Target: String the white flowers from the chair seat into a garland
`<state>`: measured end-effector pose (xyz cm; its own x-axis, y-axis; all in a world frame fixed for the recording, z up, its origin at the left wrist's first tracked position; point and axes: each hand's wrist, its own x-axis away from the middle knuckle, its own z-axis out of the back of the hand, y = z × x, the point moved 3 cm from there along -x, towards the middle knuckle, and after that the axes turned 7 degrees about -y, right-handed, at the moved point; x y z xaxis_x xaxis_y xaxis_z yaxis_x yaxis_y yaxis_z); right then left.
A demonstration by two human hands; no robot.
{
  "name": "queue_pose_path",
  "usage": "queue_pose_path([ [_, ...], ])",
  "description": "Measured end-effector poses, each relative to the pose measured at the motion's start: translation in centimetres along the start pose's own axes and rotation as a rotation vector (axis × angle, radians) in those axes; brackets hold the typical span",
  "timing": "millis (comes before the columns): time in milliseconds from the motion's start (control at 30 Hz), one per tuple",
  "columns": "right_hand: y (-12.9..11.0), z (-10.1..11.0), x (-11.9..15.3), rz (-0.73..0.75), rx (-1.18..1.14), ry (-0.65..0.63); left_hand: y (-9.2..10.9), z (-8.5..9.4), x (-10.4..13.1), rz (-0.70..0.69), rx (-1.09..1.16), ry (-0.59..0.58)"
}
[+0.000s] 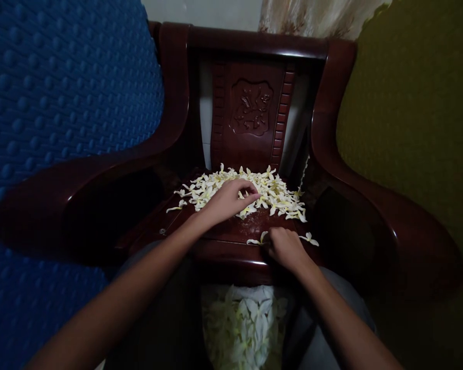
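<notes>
A wide pile of white flowers (275, 192) with yellowish centres lies on the dark, glossy wooden seat (231, 234). My left hand (227, 198) is over the front of the pile, its thumb and forefinger curved together in a pinch. Whatever is between those fingertips is too small to make out against the petals. Closer to me, my right hand (287, 247) is closed in a fist at the seat's front edge. One loose flower (257, 240) touches or nearly touches its left side, and another flower (309, 239) lies just to its right. The fist hides what it holds.
The carved chair back (251, 108) rises behind the pile, between two curved armrests (111, 164). A clear bag (243, 326) full of white flowers sits low between my knees. Textured mats, one blue (61, 92) and one olive (412, 103), flank the chair.
</notes>
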<state>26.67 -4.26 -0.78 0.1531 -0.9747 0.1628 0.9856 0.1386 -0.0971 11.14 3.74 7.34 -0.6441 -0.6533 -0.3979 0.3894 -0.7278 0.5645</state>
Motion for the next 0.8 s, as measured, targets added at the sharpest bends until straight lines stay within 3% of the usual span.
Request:
queue_pose_path([
  [100,-0.1,0.6,0.3,0.046,-0.079,0.072,-0.1,-0.1,0.2,0.009,-0.005,-0.041],
  [300,-0.4,2.1,1.3,0.224,-0.482,0.414,-0.1,-0.6,1.0,0.101,0.016,-0.193],
  [500,-0.4,2.9,2.0,0.244,-0.787,0.667,0.9,-0.1,0.9,0.016,0.097,-0.073],
  [633,0.0,3.0,2.2,0.167,-0.949,0.703,1.9,0.5,0.8,-0.055,0.186,-0.025],
  [800,-0.3,2.9,2.3,0.207,-1.011,0.641,2.1,0.0,1.0,0.039,0.340,0.037],
])
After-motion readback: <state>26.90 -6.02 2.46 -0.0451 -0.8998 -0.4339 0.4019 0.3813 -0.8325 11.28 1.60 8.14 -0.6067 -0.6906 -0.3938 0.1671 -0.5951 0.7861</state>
